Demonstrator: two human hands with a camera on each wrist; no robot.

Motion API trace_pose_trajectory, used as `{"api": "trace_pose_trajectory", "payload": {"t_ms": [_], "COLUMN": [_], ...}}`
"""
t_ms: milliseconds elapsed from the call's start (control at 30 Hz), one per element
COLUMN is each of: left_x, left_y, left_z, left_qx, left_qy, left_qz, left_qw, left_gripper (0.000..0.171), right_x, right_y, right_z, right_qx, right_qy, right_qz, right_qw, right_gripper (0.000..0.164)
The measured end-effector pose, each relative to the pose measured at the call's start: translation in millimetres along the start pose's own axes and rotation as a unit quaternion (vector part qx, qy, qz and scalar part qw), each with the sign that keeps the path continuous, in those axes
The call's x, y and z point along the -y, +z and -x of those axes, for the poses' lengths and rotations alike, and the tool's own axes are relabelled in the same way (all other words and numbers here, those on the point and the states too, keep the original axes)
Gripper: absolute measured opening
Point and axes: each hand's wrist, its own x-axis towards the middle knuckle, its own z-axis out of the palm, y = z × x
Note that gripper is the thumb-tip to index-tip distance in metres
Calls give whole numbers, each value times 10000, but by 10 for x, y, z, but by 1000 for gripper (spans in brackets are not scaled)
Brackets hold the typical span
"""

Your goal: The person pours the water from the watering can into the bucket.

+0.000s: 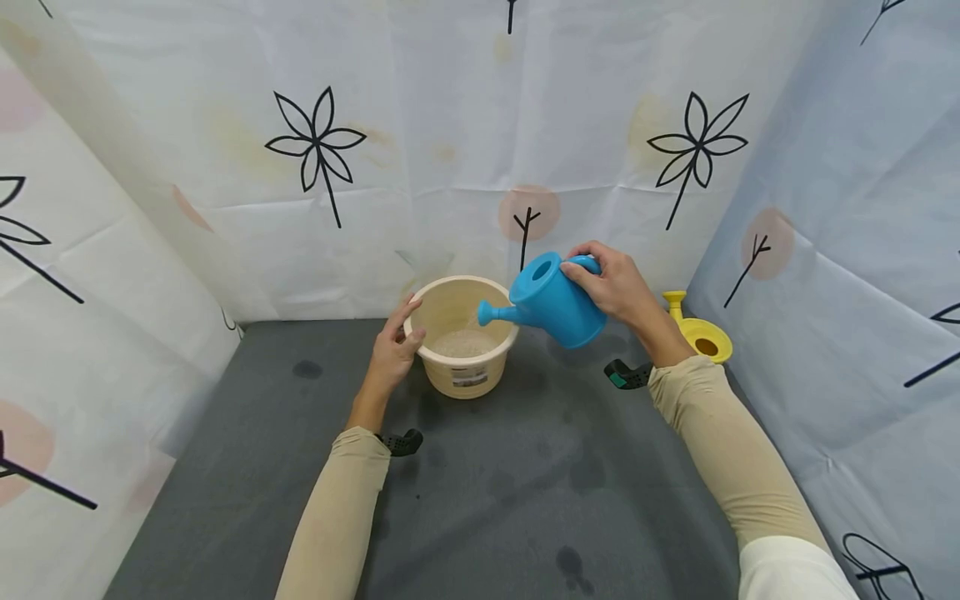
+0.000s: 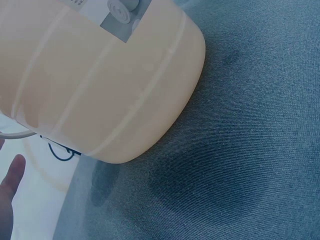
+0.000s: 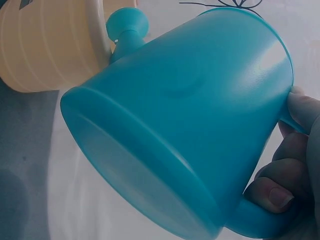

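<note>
My left hand [image 1: 395, 342] holds the left rim of a round cream plastic bucket [image 1: 468, 379], its thumb over the edge; in the left wrist view a straight finger [image 2: 14, 177] shows beside the bucket. My right hand [image 1: 611, 279] grips the handle of a blue watering can [image 1: 562, 304], fingers curled round it in the right wrist view. The can is held up and tilted to the left, its round spout head [image 1: 486, 313] over the bucket's opening. Shallow clear liquid [image 1: 465, 342] shows on the bucket's floor. The bucket stands on the grey cloth surface.
A yellow watering can [image 1: 707, 337] lies at the right, partly behind my right forearm. White printed sheets [image 1: 450, 100] wall the back and both sides. Dark wet patches [image 1: 572, 560] mark the grey surface [image 1: 487, 492].
</note>
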Motion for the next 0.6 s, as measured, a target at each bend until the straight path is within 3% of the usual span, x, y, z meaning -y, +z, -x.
{"api": "trace_pose_trajectory", "payload": {"t_ms": [600], "left_x": [-42], "left_y": [14], "left_z": [31], "left_qx": [-68], "left_qy": [75], "left_qz": [-69], "left_qw": [9999], "left_gripper": [56], "right_x": [18], "right_y": [-15], "right_z": [0], "right_qx": [66], "right_qy": [45], "right_qz": [2], "right_qw": [10000], "right_gripper": [37]}}
